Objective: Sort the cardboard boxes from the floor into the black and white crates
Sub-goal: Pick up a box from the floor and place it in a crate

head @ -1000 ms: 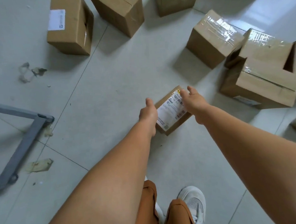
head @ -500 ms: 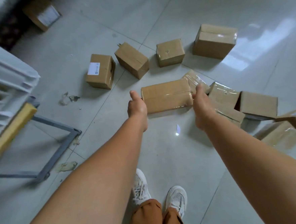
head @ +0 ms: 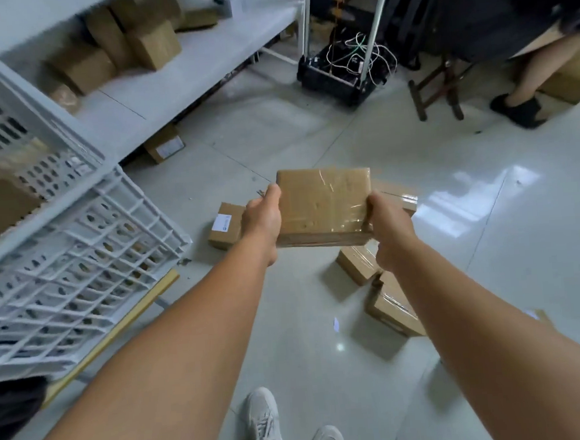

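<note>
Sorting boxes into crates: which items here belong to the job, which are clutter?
Job: held box, left hand, right hand, floor boxes, white crate.
Clutter: shelf, shelf boxes, cable cart, stool.

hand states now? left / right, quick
Left hand: grips the left edge of the taped cardboard box, lifted off the floor.
Right hand: grips the same box's right edge.
</note>
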